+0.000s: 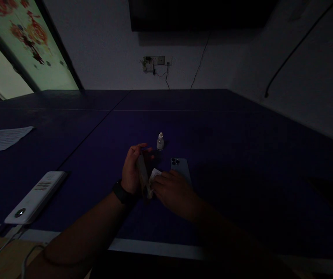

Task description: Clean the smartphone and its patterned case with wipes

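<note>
My left hand (pixel 130 168), with a dark watch on its wrist, grips a flat, thin phone-like slab (pixel 142 170) tilted on edge. Its face is too dark to make out. Pressed against the slab's lower part is a crumpled white wipe (pixel 154 174), pinched in the fingers of my right hand (pixel 173 190). A light-blue phone (pixel 180 166) lies camera side up just behind my right hand, which hides its lower part. Beyond both hands a small clear bottle with a white cap (pixel 160 142) stands upright.
On the left, a white power bank (pixel 37 197) with a cable lies near the front edge of the dark blue table (pixel 230 135). Printed papers (pixel 6 139) lie farther back. Wall sockets (pixel 157 61) and a dark screen (pixel 201 15) are at the back.
</note>
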Motion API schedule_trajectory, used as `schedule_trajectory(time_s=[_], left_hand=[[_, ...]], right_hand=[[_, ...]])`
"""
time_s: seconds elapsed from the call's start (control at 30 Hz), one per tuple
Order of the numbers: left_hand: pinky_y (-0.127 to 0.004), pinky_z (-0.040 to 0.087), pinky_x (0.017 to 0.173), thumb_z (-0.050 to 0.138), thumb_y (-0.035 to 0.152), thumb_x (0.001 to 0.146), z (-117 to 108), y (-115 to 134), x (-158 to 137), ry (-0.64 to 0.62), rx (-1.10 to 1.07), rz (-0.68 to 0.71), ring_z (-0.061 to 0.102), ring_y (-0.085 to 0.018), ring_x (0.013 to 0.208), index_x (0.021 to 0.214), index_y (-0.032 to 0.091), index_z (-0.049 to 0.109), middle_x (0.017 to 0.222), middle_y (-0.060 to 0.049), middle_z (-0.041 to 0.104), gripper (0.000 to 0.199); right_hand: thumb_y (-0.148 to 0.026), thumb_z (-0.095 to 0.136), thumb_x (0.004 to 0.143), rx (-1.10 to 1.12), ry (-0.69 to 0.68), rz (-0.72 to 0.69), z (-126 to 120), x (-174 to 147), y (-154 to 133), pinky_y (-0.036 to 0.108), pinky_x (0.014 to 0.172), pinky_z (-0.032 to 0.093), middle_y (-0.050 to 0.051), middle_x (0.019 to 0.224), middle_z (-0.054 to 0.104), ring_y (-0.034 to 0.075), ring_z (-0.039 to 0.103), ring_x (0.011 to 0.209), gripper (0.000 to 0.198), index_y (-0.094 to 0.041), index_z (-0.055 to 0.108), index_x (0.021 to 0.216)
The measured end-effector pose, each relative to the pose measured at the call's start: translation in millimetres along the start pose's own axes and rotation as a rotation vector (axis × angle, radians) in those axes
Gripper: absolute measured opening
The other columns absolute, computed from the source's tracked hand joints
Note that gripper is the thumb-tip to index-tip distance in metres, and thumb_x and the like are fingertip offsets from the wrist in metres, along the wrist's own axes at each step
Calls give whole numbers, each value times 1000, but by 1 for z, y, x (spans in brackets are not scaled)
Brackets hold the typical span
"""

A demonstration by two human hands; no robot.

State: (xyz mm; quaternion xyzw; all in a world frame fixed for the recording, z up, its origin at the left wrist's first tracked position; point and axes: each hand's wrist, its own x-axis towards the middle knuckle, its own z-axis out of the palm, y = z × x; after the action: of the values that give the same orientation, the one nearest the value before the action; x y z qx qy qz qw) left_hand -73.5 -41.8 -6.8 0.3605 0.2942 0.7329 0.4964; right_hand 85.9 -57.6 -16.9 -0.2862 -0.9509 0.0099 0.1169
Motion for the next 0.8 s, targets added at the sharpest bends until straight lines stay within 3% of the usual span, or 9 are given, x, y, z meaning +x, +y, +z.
schedule_trajectory(time_s=[0.17,0.33,0.5,0.63,0.8], left_hand=[[-38,56,89,62,48,93,-5,-11,-5,-54,76,290,64,-23,108,88,23,58,106,-5,67,25],[-39,55,91,61,46,94,-6,-10,-8,-156,108,330,65,-23,107,89,23,58,107,-7,68,24],[-41,55,89,64,49,91,-3,-8,-8,-208,81,332,66,-26,109,85,22,58,104,-7,67,29],[-41,55,90,63,48,92,-1,-7,-9,-234,85,327,65,-26,110,86,22,59,103,-8,68,27],[-41,55,91,62,47,94,-3,-8,-9,-268,70,331,65,-27,111,86,22,61,103,-7,67,27]], right_hand=[[-9,59,97,77,-51,12,1,0,5,37,81,46,7,99,74,23,67,92,16,-16,74,95],[-17,63,98,191,-89,-15,-6,-2,7,30,88,48,1,99,75,17,68,96,14,-22,75,95],[-15,55,101,203,-65,108,-6,-2,3,38,88,48,11,102,75,24,68,98,19,-16,75,101],[-15,66,96,293,-121,29,-8,-2,3,30,90,49,2,102,77,18,70,98,12,-22,76,97],[-15,58,101,299,-92,94,-8,-2,5,38,91,48,10,105,76,24,69,101,18,-16,76,101]])
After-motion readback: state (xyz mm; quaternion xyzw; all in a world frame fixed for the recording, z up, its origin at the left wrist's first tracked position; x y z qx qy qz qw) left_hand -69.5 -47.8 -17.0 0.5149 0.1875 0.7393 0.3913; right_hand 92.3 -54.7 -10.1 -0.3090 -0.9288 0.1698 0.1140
